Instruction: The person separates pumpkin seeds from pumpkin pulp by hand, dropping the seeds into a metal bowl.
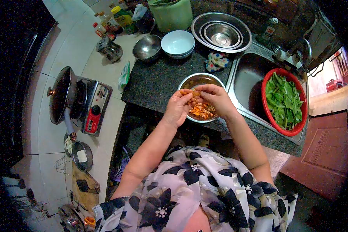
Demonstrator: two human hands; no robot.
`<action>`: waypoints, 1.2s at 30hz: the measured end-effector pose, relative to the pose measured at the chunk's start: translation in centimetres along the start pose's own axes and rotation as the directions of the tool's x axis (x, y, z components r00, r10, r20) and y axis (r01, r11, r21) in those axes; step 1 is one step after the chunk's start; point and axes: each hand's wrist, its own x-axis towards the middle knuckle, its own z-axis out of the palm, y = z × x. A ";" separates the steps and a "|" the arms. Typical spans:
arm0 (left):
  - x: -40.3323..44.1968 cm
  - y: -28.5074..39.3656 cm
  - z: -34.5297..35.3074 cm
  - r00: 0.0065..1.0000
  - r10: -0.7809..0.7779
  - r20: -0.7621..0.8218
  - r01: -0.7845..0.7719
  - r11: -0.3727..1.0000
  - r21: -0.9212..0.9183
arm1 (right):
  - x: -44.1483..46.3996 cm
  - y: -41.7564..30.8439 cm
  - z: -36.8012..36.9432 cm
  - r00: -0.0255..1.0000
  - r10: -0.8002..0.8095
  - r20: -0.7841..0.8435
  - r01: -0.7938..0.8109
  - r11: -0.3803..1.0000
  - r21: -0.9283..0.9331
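Note:
A metal bowl (185, 82) stands on the dark counter in front of me, with small chopped orange and whitish bits (203, 111) inside. Over it, my left hand (178, 107) pinches an orange piece (195, 94) between thumb and fingers. From the other side my right hand (217, 99) meets the same piece, its thumb and fingers closed on it. The two sets of fingertips nearly touch. What exactly the orange piece is, I cannot make out.
To the right, a red basin (265, 101) of green leaves (284, 101) rests over the sink (245, 83). Nested metal basins (196, 27), white bowls (178, 41) and a dotted cloth (216, 62) sit behind. On the left are a wok (63, 94) and a portable stove (97, 108).

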 end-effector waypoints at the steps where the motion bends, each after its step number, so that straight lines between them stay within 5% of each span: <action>1: 0.0 0.0 0.0 1.000 -0.001 0.019 0.001 1.000 -0.010 | -0.2 -0.5 0.1 0.999 0.032 0.008 -0.032 0.998 0.059; 9: -0.4 0.9 0.5 0.986 -0.075 0.147 0.102 0.977 -0.188 | -0.6 -1.5 0.1 0.996 0.048 0.069 -0.061 0.979 0.195; 15: -0.6 0.6 1.3 0.993 -0.050 0.106 0.046 0.998 0.042 | -0.2 -0.7 -0.2 0.999 -0.027 0.034 0.026 0.999 0.030; 26: -0.3 1.1 0.3 0.973 -0.068 0.219 0.117 0.968 -0.223 | -0.8 -1.5 -0.3 0.999 0.047 0.010 -0.048 0.978 0.201; 36: -0.9 1.4 0.9 0.969 -0.032 0.245 0.070 0.986 -0.148 | -0.5 -1.0 0.5 0.995 -0.054 0.083 0.056 0.998 -0.020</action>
